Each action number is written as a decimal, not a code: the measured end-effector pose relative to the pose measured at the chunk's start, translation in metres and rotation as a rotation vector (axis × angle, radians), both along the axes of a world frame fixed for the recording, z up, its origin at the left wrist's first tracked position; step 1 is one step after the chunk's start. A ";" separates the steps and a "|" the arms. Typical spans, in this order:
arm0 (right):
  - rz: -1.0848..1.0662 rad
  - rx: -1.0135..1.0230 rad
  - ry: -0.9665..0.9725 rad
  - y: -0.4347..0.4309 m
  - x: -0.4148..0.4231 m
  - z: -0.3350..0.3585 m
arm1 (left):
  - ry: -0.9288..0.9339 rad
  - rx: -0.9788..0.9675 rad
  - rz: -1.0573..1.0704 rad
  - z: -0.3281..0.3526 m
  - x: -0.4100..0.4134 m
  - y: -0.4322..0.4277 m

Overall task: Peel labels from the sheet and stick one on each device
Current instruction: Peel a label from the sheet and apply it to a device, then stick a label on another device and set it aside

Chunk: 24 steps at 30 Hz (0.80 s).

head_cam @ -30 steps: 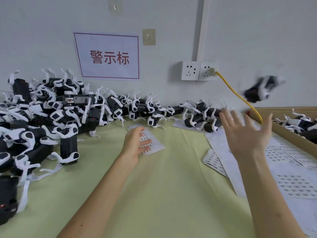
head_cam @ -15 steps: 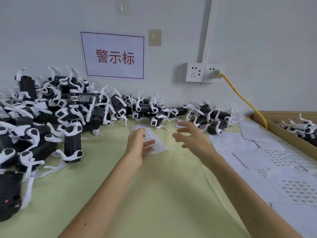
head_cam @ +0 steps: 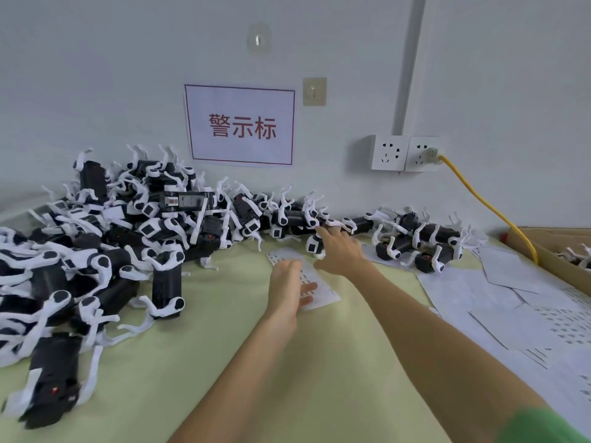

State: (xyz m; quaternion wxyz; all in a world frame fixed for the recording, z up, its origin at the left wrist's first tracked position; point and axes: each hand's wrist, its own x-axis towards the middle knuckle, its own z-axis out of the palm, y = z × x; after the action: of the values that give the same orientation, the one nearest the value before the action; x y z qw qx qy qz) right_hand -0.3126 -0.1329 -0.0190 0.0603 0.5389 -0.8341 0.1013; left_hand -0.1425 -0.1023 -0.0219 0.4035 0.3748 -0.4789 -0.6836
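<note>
Forward goes the right hand [head_cam: 339, 251] since half a second back, out from mid-table to the row by the wall! Well left of the fingers sits a big pile [head_cam: 121, 238], unlabelled I'd judge, so plenty remains. Next the left hand [head_cam: 287, 289] lies flat, fingers relaxed, pressing the sheet [head_cam: 323, 293] beneath them. Right fingers [head_cam: 324, 233] are stretched straight, tips touching a device [head_cam: 312, 245], not closed round it. Far right: spent sheets [head_cam: 499, 292] and a box [head_cam: 553, 266] holding a few devices, likely finished.
</note>
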 end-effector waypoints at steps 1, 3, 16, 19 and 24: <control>-0.004 -0.028 -0.008 -0.001 -0.003 0.000 | 0.008 0.007 0.001 0.001 0.001 -0.001; 0.016 -0.109 -0.013 0.001 -0.005 0.000 | 0.022 0.030 0.005 0.002 0.002 -0.003; 0.261 -0.775 -0.859 0.118 0.047 0.040 | -0.047 -0.332 -0.239 -0.003 -0.002 0.012; 0.384 -0.786 -0.844 0.136 0.063 0.031 | 0.067 -0.481 -0.301 -0.001 0.002 0.017; 0.317 -0.774 -0.846 0.147 0.061 0.011 | 0.134 -0.165 -0.316 0.000 0.001 0.015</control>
State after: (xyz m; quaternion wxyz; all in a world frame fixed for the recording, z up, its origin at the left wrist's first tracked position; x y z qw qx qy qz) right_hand -0.2517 0.0142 -0.0085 -0.1011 0.5083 -0.5974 0.6120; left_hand -0.1419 -0.0870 -0.0217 0.3516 0.2142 -0.5582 -0.7203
